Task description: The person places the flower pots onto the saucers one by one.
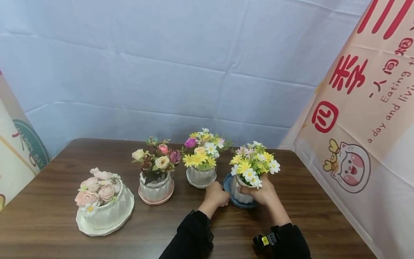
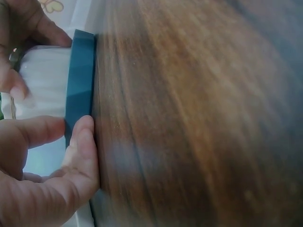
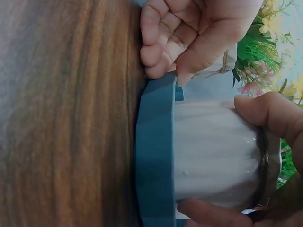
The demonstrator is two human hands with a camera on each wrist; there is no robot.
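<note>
In the head view, a white fluted flowerpot (image 1: 238,192) with yellow and white artificial flowers (image 1: 253,163) stands on a blue saucer (image 1: 228,182) at the right. My right hand (image 1: 264,193) grips this pot, thumb on one side and fingers on the other; the right wrist view shows the pot's wall (image 3: 218,151) between them. At the saucer's left rim, my left hand (image 1: 216,195) pinches the edge. The left wrist view has its thumb and fingers (image 2: 83,142) on either side of the blue rim (image 2: 81,71). The saucer lies on the wooden table.
Left of my hands, a white pot (image 1: 201,177) with mixed flowers sits on a white saucer. Further left, a pot of roses (image 1: 156,190) rests on a pink saucer (image 1: 155,202). A tilted pot (image 1: 108,216) of pale pink flowers lies on a white scalloped plate (image 1: 127,208).
</note>
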